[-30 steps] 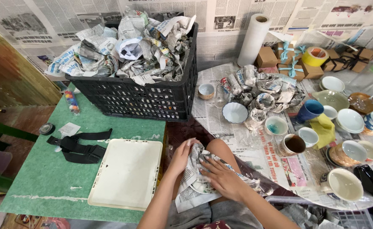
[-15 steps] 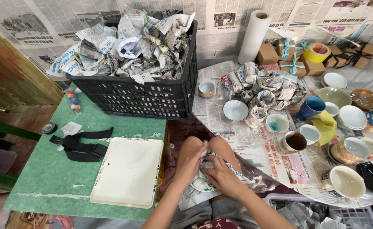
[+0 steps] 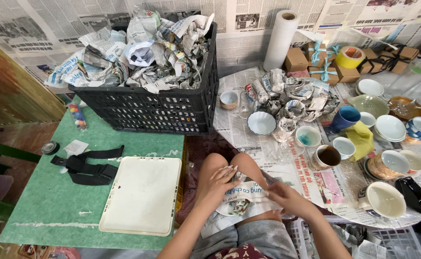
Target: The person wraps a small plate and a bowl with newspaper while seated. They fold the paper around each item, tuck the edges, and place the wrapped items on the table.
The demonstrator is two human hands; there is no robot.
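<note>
Newsprint bundle (image 3: 243, 201) lies on the lap, under both sets of fingers — left hand (image 3: 218, 183) spread flat on its left end, right hand (image 3: 287, 199) pinching its right edge. Contents hidden — cannot tell what's wrapped.

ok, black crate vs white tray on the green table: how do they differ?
The black crate is deep with lattice walls; the white tray is flat and shallow. The crate is heaped with crumpled newspaper; the tray holds nothing. The crate stands against the wall; the tray lies at the near edge. Both are rectangular and sit on the green table.
</note>
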